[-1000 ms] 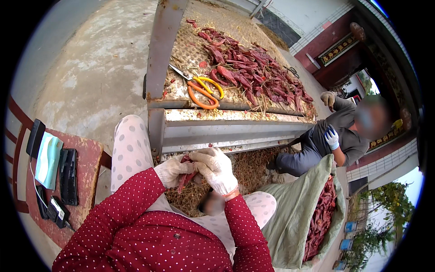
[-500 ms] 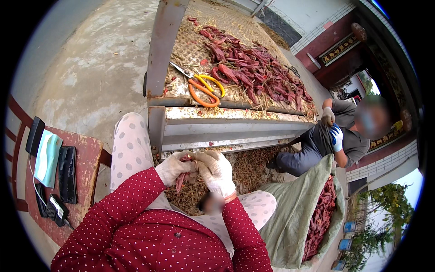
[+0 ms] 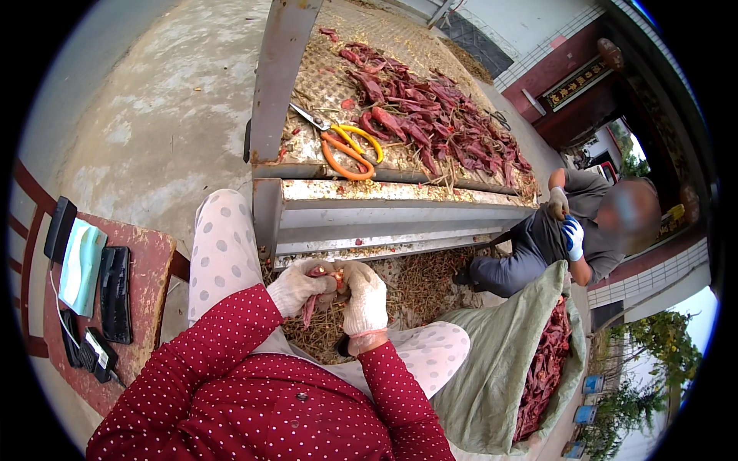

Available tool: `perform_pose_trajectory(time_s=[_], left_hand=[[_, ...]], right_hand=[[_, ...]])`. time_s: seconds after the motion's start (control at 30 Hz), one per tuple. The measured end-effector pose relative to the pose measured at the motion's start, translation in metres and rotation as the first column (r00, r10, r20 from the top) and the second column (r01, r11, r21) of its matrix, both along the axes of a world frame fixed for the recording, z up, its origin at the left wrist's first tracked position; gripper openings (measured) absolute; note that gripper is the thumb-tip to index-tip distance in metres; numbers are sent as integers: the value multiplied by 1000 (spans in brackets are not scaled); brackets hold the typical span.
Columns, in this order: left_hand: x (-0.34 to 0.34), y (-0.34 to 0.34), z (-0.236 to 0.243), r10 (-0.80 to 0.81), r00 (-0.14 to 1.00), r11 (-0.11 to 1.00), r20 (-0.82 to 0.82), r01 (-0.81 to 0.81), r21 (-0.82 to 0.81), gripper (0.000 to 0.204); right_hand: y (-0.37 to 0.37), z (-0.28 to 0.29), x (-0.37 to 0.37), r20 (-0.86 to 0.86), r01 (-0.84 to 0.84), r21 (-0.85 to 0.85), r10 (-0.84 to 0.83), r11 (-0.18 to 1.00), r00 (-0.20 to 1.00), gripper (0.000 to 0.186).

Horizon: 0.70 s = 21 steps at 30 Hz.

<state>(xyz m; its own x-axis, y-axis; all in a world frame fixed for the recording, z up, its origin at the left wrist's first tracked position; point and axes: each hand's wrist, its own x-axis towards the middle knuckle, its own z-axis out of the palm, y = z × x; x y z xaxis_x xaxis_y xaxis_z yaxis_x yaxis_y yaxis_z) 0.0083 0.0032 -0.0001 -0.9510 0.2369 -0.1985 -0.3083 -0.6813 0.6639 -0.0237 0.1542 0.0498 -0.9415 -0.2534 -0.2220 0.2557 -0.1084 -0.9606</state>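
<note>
My left hand [image 3: 297, 289], in a whitish knit glove, is closed on a dried red chili pepper [image 3: 310, 309] that hangs below its fingers over my lap. Close against it, my gloved right hand [image 3: 363, 298] pinches at an orange-red piece of chili between the two hands; the fingertips partly cover it. In front of me a heap of dried chilies [image 3: 430, 107] lies on a metal truck bed [image 3: 338, 54]. Scissors [image 3: 347, 157] with one orange and one yellow handle rest near the bed's edge.
At my right a green woven sack [image 3: 492, 361] holds more dried chilies. Another person [image 3: 573, 223] in gloves sits beyond it. Dry stems [image 3: 419, 288] litter the ground under the bed. A worn red stool [image 3: 146, 284] at my left bears masks, a black case and a device.
My right hand has turned and shifted slightly left, its fingers now lower on the orange-red piece. The left hand stays nearly in place with its chili. The other person's head has moved slightly.
</note>
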Motion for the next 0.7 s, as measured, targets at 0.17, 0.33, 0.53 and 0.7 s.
perform_pose_trajectory(time_s=[0.17, 0.33, 0.53, 0.7], left_hand=[[-3, 3, 5, 81, 994, 996, 69, -84, 42, 12], [-5, 0, 5, 22, 1000, 998, 22, -23, 52, 9], [-7, -2, -1, 46, 999, 999, -18, -46, 21, 15], [-10, -4, -9, 57, 998, 987, 17, -59, 151, 13]], right_hand=[[7, 5, -9, 145, 59, -149, -37, 987, 989, 22], [43, 19, -43, -255, 33, 507, 113, 861, 960, 27], [23, 96, -87, -568, 255, 711, 321, 655, 758, 24], [-30, 120, -159, -759, 477, 647, 443, 595, 477, 29]])
